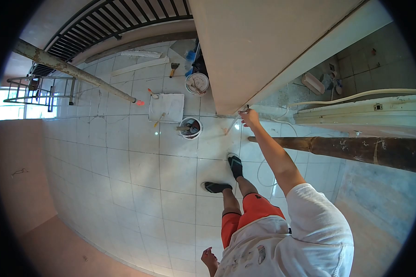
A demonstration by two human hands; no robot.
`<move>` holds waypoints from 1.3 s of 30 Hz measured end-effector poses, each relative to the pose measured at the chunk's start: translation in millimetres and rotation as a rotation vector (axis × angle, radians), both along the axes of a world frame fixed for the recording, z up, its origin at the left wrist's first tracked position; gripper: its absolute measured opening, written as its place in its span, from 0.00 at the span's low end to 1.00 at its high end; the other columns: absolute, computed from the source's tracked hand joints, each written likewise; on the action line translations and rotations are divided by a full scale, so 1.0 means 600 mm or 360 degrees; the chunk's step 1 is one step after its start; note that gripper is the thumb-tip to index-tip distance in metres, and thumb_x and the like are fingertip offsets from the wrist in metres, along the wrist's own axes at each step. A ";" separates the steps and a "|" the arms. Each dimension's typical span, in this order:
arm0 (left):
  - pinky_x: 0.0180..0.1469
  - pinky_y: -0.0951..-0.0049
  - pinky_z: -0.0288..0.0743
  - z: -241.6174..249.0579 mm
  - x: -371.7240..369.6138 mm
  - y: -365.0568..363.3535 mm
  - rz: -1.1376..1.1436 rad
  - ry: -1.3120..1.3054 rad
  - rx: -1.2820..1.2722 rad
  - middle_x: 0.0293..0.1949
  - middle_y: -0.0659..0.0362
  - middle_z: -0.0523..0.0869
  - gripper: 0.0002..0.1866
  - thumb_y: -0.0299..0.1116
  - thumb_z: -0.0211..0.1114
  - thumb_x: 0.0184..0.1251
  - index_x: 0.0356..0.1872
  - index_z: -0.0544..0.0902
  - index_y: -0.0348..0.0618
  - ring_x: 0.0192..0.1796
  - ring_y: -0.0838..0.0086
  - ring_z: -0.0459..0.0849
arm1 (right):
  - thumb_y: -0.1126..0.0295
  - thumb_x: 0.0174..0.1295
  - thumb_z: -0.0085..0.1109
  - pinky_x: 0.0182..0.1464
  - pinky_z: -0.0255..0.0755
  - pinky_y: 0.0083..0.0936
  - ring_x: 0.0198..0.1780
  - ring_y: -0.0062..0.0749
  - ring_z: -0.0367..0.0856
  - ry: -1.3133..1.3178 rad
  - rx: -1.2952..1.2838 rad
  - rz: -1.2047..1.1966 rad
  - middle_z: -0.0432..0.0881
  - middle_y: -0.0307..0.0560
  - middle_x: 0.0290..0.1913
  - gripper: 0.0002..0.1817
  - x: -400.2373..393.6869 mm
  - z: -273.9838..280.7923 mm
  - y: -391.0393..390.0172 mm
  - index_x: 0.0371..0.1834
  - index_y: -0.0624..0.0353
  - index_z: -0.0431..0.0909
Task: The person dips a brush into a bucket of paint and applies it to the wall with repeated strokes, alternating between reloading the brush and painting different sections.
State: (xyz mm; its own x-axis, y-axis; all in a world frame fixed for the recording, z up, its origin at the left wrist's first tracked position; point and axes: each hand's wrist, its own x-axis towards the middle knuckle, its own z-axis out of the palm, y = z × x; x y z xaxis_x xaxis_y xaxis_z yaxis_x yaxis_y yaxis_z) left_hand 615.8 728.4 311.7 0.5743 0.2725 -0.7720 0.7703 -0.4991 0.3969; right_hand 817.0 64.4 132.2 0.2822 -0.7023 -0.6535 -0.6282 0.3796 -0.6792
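Note:
My right hand (pixel 249 118) reaches forward, its fingers closed at the lower corner of a pale wall panel (pixel 263 60). A small dark thing shows at its fingertips, too small to name. My left hand (pixel 210 259) hangs low beside my red shorts (pixel 259 207), its fingers curled, and what it may hold is hidden. A white bucket (pixel 190 128) with tools in it stands on the tiles to the left of my right hand. Behind it lies a square white board (pixel 167 107) with a yellow-handled tool (pixel 159 120) at its front edge.
A thick brown pole (pixel 346 147) crosses at the right, and a rusty pole (pixel 78 73) slants at the upper left. A second white bucket (pixel 197 83) and a brush (pixel 174 69) sit farther back. Thin hose (pixel 260 173) loops over the tiles. Dark railing (pixel 111 23) runs behind.

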 end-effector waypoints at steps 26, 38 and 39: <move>0.13 0.74 0.62 -0.062 0.129 0.047 -0.0431 -0.0260 -0.0035 0.15 0.62 0.73 0.11 0.35 0.65 0.66 0.37 0.86 0.36 0.11 0.77 0.68 | 0.46 0.60 0.65 0.49 0.79 0.42 0.46 0.51 0.85 0.0399 -0.0481 0.0921 0.86 0.59 0.41 0.26 -0.322 -0.027 0.286 0.42 0.61 0.82; 0.38 0.53 0.77 -0.169 0.442 0.004 -0.2238 -0.1422 0.0087 0.27 0.52 0.84 0.05 0.33 0.63 0.60 0.30 0.81 0.43 0.32 0.50 0.84 | 0.56 0.61 0.63 0.37 0.78 0.39 0.35 0.38 0.86 0.0546 0.0072 -0.0921 0.85 0.52 0.36 0.16 -0.864 0.208 0.671 0.40 0.58 0.82; 0.38 0.53 0.78 -0.153 0.446 -0.034 -0.2546 -0.1505 0.0087 0.28 0.53 0.84 0.06 0.34 0.63 0.60 0.30 0.81 0.44 0.32 0.51 0.84 | 0.56 0.61 0.63 0.37 0.78 0.39 0.35 0.38 0.86 0.0534 0.0067 -0.0958 0.85 0.52 0.36 0.16 -0.876 0.219 0.711 0.40 0.58 0.82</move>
